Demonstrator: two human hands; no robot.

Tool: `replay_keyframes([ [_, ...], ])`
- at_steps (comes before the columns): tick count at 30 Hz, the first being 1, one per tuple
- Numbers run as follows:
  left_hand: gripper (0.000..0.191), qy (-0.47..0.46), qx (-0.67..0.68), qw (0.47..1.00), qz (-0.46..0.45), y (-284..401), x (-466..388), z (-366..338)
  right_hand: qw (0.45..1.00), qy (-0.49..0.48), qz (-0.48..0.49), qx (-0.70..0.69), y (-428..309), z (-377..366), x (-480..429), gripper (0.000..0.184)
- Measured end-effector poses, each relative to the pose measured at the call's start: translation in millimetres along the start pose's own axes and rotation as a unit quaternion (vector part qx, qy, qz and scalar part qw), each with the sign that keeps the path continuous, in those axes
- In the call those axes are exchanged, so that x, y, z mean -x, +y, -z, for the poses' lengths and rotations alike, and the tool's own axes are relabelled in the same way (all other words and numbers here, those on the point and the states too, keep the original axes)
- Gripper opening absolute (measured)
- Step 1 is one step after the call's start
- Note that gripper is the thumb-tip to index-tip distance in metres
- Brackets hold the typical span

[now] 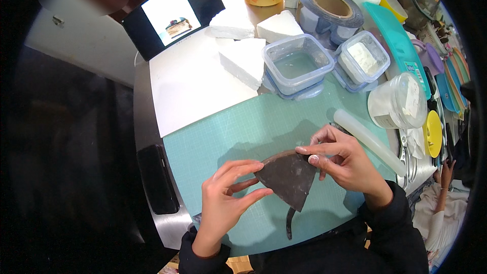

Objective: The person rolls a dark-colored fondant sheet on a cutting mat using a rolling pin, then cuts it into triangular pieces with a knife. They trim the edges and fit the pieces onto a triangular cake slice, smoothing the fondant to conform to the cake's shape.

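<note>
Between my two hands is a dark brown wedge-shaped piece, with a curved, lighter brown far edge and pale smudges on its flat face. My left hand grips its left corner between thumb and fingers. At the right corner, the fingertips of my right hand pinch the edge; white residue shows on them. The piece is held above a green cutting mat, casting a shadow there. A thin dark curved strip shows just below the wedge's point; whether it touches the wedge cannot be told.
A translucent rolling pin lies beside my right hand. Beyond are a water-filled plastic container, a tub of white material, a clear jar and white foam wedges. A screen displays a cake slice. A phone lies left. Another person's arm appears right.
</note>
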State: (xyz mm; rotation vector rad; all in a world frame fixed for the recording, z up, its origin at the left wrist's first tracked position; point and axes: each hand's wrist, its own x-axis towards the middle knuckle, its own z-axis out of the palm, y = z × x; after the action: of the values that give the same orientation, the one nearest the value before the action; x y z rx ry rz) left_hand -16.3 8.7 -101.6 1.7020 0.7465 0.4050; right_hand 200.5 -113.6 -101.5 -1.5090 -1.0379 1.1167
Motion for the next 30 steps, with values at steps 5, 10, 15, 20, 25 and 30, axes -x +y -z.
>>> replay_keyframes([
  [5,0.05,0.004,-0.048,0.999,-0.021,-1,-1,0,0.997,0.028,-0.034,-0.071,-1,3,3,0.024],
  [10,0.06,-0.006,-0.026,0.998,0.051,3,3,-10,0.996,0.019,-0.057,-0.059,-3,11,9,0.024],
  [15,0.079,-0.063,-0.073,0.995,0.013,6,6,-11,0.998,0.035,-0.048,-0.011,-2,13,11,0.025],
  [20,0.077,-0.068,-0.115,0.989,-0.06,-1,2,-12,0.998,0.035,-0.061,0.002,-2,13,11,0.027],
  [25,0.069,-0.072,-0.141,0.986,-0.045,-1,6,-13,0.996,0.051,-0.072,-0.022,0,12,9,0.024],
  [30,0.069,-0.074,-0.143,0.986,-0.031,1,7,-11,0.996,0.055,-0.065,-0.019,0,10,10,0.023],
])
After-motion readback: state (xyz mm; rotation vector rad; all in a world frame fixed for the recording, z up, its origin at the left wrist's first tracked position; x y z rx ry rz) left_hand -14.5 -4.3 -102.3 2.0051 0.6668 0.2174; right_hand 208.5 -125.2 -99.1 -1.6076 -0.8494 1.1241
